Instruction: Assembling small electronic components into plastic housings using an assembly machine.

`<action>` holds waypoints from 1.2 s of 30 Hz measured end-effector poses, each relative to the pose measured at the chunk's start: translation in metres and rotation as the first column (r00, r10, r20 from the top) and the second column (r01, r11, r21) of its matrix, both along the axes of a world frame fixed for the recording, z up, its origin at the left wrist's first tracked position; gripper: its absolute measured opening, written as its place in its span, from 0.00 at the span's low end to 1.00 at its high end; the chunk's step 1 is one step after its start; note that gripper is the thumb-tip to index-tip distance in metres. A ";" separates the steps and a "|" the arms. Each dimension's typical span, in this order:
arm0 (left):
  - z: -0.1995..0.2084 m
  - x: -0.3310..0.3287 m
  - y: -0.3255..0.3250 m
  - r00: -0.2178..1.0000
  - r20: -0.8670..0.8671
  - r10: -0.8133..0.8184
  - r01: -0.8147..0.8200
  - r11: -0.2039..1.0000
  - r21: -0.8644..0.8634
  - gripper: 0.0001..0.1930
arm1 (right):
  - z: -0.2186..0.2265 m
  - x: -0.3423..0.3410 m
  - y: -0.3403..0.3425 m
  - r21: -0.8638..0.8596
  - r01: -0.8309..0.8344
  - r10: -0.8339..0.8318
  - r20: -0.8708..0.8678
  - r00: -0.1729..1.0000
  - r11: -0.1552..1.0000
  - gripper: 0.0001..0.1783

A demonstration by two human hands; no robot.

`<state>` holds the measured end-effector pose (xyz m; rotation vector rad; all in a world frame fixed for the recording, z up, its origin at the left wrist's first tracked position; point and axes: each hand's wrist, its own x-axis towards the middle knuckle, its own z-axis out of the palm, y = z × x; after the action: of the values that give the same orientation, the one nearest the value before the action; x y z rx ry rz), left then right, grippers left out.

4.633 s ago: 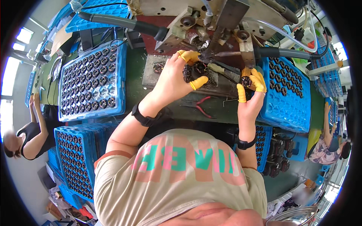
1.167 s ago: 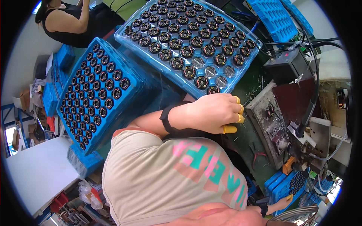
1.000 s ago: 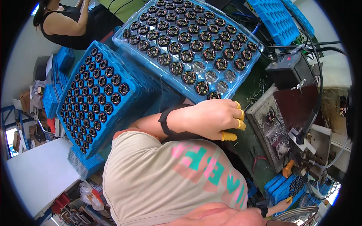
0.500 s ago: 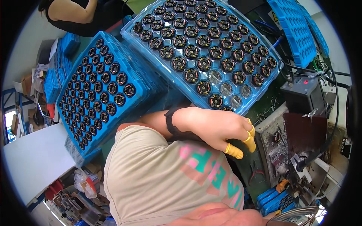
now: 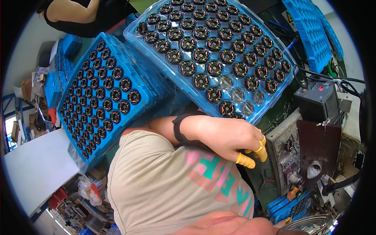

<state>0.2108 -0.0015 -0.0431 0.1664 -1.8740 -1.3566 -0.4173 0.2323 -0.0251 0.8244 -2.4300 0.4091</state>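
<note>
My left hand (image 5: 239, 139) hangs in front of my chest, just off the near corner of the clear plastic tray (image 5: 172, 80). Yellow finger cots cover its thumb and some fingers, and a black band circles the wrist. Thumb and fingers are bent but apart, with nothing visible between them. Round black motor-like parts (image 5: 201, 55) with reddish and yellow bits fill most of the tray's pockets. Several pockets near my hand hold no part. My right hand cannot be made out; a small yellow bit shows by the blue trays at lower right.
A stack of blue trays (image 5: 147, 84) with similar parts stands at left. On the right are a grey box (image 5: 317, 100) with a red light, a brown panel (image 5: 319, 145), cables and red-handled pliers (image 5: 268, 181). Another person (image 5: 74, 15) sits at upper left.
My left hand has shifted slightly right and down in the picture. At right, the dark rod-like tool has moved down and away from the brown panel, uncovering a pale oval patch.
</note>
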 end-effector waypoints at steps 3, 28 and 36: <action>0.001 0.001 0.001 1.000 0.030 0.002 -0.002 1.000 0.022 0.16 | 0.002 -0.003 0.001 -0.005 0.006 -0.006 0.005 1.000 1.000 0.22; 0.009 0.005 0.001 0.985 0.163 0.060 -0.070 0.996 0.057 0.15 | -0.001 -0.039 0.024 -0.076 0.010 -0.007 0.036 0.999 0.997 0.23; 0.008 0.002 0.003 0.983 0.165 0.084 -0.095 0.994 0.057 0.14 | 0.002 -0.033 0.026 -0.008 0.114 -0.114 0.034 0.993 0.993 0.24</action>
<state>0.2129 0.0013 -0.0356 0.4007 -1.9322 -1.3779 -0.4502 0.2584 -0.0226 0.6759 -2.4899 0.3941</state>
